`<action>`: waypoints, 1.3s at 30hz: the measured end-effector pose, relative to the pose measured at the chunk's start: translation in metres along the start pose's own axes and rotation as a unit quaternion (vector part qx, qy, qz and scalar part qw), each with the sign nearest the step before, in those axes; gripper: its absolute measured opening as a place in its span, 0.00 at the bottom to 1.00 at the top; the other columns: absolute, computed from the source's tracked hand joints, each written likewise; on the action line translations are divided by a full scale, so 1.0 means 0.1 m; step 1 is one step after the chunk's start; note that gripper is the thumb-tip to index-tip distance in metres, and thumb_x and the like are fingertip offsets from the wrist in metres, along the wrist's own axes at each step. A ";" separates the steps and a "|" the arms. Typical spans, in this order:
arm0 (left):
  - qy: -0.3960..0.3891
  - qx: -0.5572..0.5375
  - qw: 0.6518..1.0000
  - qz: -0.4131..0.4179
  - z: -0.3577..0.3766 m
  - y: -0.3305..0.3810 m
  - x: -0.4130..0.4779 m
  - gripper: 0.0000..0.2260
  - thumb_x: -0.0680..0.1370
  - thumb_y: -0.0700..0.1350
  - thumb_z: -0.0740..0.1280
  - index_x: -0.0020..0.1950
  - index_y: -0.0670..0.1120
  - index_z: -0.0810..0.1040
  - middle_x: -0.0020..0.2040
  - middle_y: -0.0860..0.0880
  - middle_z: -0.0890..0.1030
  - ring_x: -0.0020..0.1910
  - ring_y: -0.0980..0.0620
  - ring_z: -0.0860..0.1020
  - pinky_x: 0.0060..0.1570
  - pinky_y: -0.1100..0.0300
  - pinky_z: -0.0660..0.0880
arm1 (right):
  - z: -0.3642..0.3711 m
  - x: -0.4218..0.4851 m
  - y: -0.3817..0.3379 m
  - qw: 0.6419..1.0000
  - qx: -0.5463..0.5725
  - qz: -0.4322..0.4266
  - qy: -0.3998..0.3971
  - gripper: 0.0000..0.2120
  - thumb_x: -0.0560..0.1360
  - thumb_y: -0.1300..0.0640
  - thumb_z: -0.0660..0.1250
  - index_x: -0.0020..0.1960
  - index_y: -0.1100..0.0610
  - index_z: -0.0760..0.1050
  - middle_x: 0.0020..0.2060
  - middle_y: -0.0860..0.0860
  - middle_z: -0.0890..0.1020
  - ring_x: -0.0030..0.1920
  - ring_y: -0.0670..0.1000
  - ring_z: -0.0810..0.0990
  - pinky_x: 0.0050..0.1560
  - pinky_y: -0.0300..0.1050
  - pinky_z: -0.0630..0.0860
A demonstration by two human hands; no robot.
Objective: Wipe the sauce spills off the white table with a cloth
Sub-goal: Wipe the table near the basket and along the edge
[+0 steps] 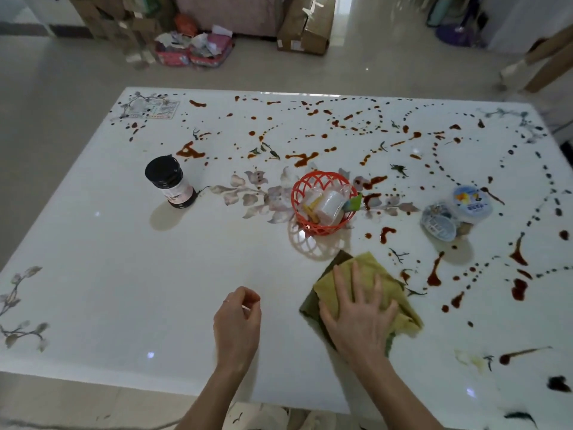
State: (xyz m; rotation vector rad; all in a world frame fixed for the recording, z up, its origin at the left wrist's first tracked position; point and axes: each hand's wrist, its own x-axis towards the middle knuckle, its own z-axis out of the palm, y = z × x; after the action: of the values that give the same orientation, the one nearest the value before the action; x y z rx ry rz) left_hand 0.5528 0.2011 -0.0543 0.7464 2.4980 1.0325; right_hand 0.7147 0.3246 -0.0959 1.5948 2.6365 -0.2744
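Presently: right grip (359, 308) lies flat on the cloth (400, 315), fingers straight and spread, palm down, clasping nothing. The spread looks meant to press a wide patch of fabric onto the tabletop (93, 259) for a sweep. The cloth is yellow-green and rumpled in layers, directly under that grip.

Left grip (237, 324) hovers just left of it, fingers loosely curled. A pale sliver shows at the fingertips; cannot tell whether it is pinched. Likely kept clear of the wiping.

Sauce spills (434, 273) begin just right of the right grip and run far beyond it across the back. Left of both grips, no sauce shows.

Red basket (322, 203) sits close ahead of the right grip. Two plastic tubs (471, 201) stand ahead-right among the drips, and a dark jar (170, 186) is well ahead of the left grip.

Judgement: the open run is rightward, and forward strokes soon meet the basket. The front edge lies close behind both wrists, so sauce dragged back could go over it.
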 end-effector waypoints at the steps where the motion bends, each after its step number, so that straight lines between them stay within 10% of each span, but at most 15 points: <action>1: -0.009 0.002 1.000 0.013 0.03 0.03 0.01 0.08 0.74 0.36 0.67 0.41 0.50 0.76 0.37 0.56 0.78 0.35 0.58 0.76 0.36 0.61 0.73 | -0.02 0.02 0.03 1.000 -0.007 -0.025 -0.004 0.35 0.74 0.32 0.51 0.76 0.45 0.67 0.76 0.53 0.67 0.73 0.68 0.65 0.61 0.74 0.63; 9: -0.077 0.032 0.992 0.089 0.28 0.25 0.12 0.09 0.73 0.36 0.67 0.42 0.51 0.75 0.38 0.57 0.77 0.36 0.58 0.75 0.38 0.57 0.75 | -0.16 0.78 0.13 0.998 -0.006 0.014 -0.063 0.32 0.78 0.30 0.41 0.80 0.39 0.47 0.80 0.45 0.42 0.79 0.62 0.36 0.70 0.73 0.35; 15: -0.111 0.035 0.987 0.114 0.42 0.39 0.18 0.09 0.73 0.37 0.67 0.42 0.52 0.75 0.39 0.57 0.77 0.37 0.59 0.76 0.39 0.57 0.75 | -0.10 0.58 0.07 0.999 0.006 0.031 -0.022 0.29 0.78 0.38 0.45 0.76 0.42 0.66 0.78 0.47 0.63 0.76 0.61 0.60 0.68 0.72 0.54; 20: -0.132 0.045 0.982 0.126 0.47 0.46 0.20 0.08 0.73 0.37 0.67 0.42 0.52 0.75 0.39 0.57 0.77 0.36 0.61 0.75 0.39 0.59 0.75 | -0.22 1.02 0.21 0.997 -0.002 0.063 -0.039 0.27 0.82 0.40 0.45 0.80 0.40 0.46 0.81 0.45 0.48 0.78 0.58 0.49 0.72 0.65 0.53; 25: -0.155 0.042 0.979 0.125 0.53 0.52 0.19 0.08 0.73 0.36 0.67 0.42 0.50 0.76 0.39 0.56 0.77 0.36 0.59 0.75 0.39 0.57 0.75 | -0.14 0.81 0.23 0.995 0.012 0.097 -0.018 0.28 0.79 0.41 0.48 0.77 0.44 0.64 0.76 0.49 0.66 0.71 0.60 0.65 0.62 0.63 0.69; 31: -0.164 0.042 0.977 0.130 0.59 0.55 0.22 0.08 0.74 0.36 0.67 0.42 0.49 0.76 0.39 0.56 0.78 0.36 0.62 0.75 0.38 0.60 0.74 | -0.29 1.23 0.43 0.990 0.000 0.137 -0.038 0.28 0.82 0.39 0.44 0.81 0.42 0.42 0.81 0.47 0.47 0.77 0.58 0.51 0.69 0.59 0.58; 39: -0.183 0.044 0.974 0.126 0.66 0.55 0.22 0.08 0.72 0.38 0.69 0.41 0.51 0.76 0.38 0.57 0.77 0.37 0.59 0.75 0.39 0.60 0.73 | -0.36 1.49 0.47 0.985 -0.017 0.166 -0.035 0.30 0.82 0.39 0.44 0.81 0.44 0.41 0.81 0.50 0.46 0.78 0.61 0.51 0.69 0.59 0.59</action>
State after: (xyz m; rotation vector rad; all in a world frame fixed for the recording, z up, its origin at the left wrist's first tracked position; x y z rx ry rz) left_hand 0.5853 0.2829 -0.0616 1.1870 2.1793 0.7783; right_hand 0.6886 0.4824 -0.0866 1.9335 2.2617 -0.2615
